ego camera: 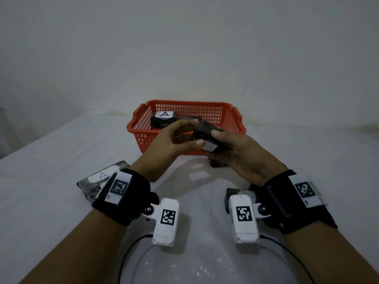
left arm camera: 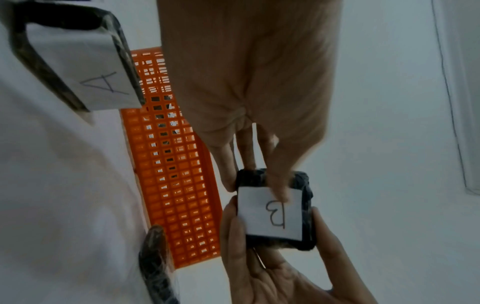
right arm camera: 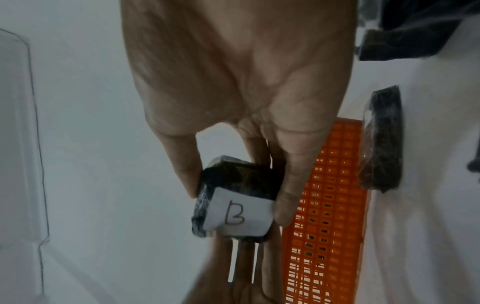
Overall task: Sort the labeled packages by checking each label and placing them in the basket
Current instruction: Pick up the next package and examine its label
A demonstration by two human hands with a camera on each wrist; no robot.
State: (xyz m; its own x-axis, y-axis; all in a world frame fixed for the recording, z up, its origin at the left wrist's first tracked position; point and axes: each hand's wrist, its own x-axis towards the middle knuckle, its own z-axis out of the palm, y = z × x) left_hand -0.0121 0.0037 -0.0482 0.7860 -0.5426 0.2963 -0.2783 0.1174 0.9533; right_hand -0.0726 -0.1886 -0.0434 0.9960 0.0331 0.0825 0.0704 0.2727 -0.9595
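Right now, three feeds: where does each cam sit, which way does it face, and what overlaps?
Head: worn on the head, facing forward and down at the orange basket; both forearms, left hand and right hand show.
Left wrist: looks along the left hand at the B package; the right hand's fingers show.
Right wrist: looks along the right hand at the B package; the left hand's fingers show.
Shared: both wrist views show the B label and the basket.

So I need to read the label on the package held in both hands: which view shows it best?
The left wrist view: the held package's label faces the camera squarely and reads B, though the left thumb covers its edge. The right wrist view also shows the B, at an angle. In the head view only a blank sliver shows between the left hand and right hand.
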